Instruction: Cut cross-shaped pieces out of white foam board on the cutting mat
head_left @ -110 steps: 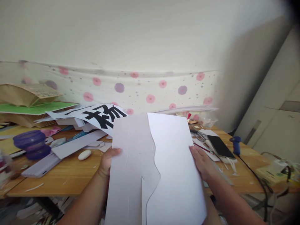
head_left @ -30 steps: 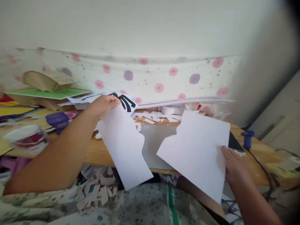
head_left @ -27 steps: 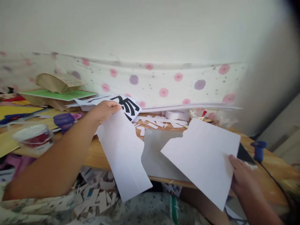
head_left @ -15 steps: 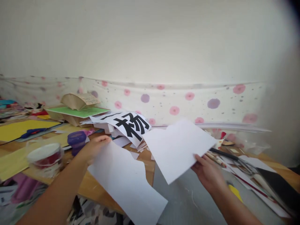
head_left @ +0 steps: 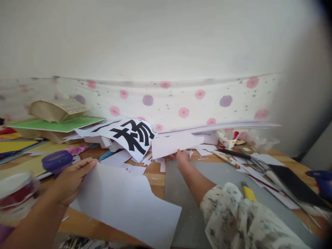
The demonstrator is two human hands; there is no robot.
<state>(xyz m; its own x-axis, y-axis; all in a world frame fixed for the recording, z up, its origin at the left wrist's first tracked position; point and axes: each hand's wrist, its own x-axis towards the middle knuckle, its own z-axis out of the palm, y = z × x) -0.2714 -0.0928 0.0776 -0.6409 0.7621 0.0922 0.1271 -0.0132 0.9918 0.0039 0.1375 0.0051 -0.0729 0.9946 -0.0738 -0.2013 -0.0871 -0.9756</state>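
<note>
My left hand [head_left: 77,176] pinches the top left corner of a large white sheet [head_left: 124,204] with a curved cut edge, which hangs over the front of the table and the grey mat. Farther off, my right hand [head_left: 182,157] holds the lower edge of a smaller white sheet [head_left: 171,143] near the back of the table. Just left of that sheet lies a curled paper [head_left: 132,136] printed with a big black character.
A purple container [head_left: 57,162] and a white tub [head_left: 18,190] stand at the left. On the grey mat [head_left: 202,180] lies a yellow cutter [head_left: 248,192]. Scissors [head_left: 249,157], pencils and a black item are at the right. Paper scraps lie at the back.
My right hand has reached forward and left with its sheet, now low near the back papers. My left hand still holds its sheet. The view has shifted to the right.
</note>
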